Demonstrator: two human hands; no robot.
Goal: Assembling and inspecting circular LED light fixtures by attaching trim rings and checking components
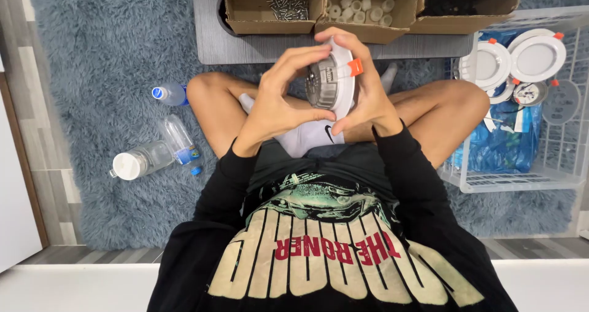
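Fingers point(294, 63) of both hands clasp the round downlight point(334, 79) on edge between them, left hand point(279, 103) on its metal back, right hand point(368, 97) on its white rim.

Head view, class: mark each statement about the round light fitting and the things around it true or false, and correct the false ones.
1. Both hands, left hand and right hand, hold the round light fitting. True.
2. The fitting's spring clip is blue. False: it is orange.
3. More light fittings lie in the white wire basket. True.
4. The plastic bottles stand upright on the low table. False: they lie on the rug.
5. One cardboard box holds screws. True.
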